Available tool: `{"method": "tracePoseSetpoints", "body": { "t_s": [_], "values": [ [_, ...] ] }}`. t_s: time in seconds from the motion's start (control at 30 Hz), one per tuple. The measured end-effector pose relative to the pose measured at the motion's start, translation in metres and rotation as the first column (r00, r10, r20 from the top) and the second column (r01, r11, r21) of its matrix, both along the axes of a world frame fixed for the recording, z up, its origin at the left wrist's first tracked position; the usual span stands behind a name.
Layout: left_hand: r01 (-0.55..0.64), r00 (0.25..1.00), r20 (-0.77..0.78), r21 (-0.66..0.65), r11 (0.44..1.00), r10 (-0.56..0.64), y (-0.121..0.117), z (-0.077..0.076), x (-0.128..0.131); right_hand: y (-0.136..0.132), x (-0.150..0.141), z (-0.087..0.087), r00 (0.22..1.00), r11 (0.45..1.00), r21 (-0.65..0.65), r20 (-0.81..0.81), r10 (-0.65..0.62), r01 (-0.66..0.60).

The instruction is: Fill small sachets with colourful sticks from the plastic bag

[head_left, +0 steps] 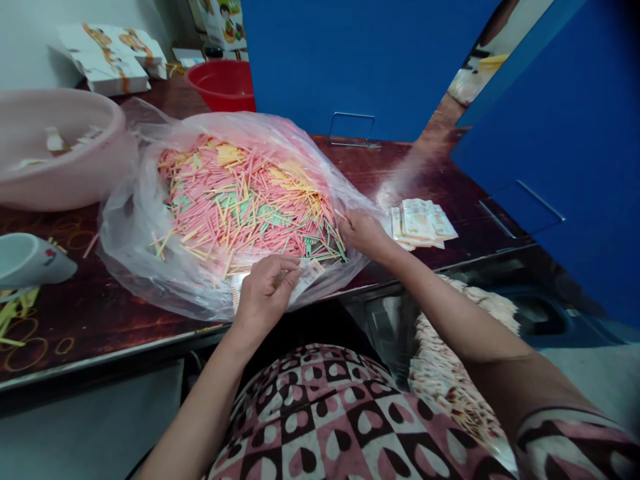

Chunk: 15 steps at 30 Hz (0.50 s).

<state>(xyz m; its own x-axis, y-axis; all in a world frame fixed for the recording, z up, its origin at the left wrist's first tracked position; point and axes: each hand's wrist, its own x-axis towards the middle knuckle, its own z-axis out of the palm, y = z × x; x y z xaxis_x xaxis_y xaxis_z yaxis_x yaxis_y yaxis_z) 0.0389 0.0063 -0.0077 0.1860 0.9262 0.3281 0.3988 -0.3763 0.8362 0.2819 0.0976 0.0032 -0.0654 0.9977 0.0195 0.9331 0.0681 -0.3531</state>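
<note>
Our left hand [265, 297] has its fingers together, clamped on a printed paper slip [309, 275] at the near lip of a clear plastic bag [135, 227] heaped with pink, yellow and green sticks [245, 200]. Our right hand [365, 235] lies on the bag's right side, fingers together; we cannot tell whether they grip it. Just beyond, paper packets [420, 223] lie on the worktop [380, 170].

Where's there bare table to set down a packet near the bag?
Bare tabletop shows front-left, between the plastic bag and the mug, and right of the paper packets, before the blue panel. Crowded where the pink basin meets the bag, and by the left hand.
</note>
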Motion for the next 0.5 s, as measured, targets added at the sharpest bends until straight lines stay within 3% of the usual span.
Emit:
{"method": "tracePoseSetpoints", "body": {
  "t_s": [0.13, 0.37, 0.5],
  "values": [
    [0.002, 1.000, -0.018, 0.007, 1.000, -0.002, -0.004, -0.016, -0.002, -0.010, -0.005, -0.007, 0.978, 0.996, -0.092, 0.208, 0.011, 0.008],
    [0.023, 0.999, -0.023, 0.039, 0.999, -0.023, -0.001, -0.024, -0.005, -0.020, -0.024, 0.002, 0.967, 0.966, -0.239, 0.204, 0.153, -0.102],
    [0.030, 0.999, -0.016, 0.052, 0.998, -0.030, -0.001, -0.024, -0.006, -0.023, -0.031, 0.000, 0.959, 0.963, -0.246, 0.228, 0.171, -0.114]
  ]
}}
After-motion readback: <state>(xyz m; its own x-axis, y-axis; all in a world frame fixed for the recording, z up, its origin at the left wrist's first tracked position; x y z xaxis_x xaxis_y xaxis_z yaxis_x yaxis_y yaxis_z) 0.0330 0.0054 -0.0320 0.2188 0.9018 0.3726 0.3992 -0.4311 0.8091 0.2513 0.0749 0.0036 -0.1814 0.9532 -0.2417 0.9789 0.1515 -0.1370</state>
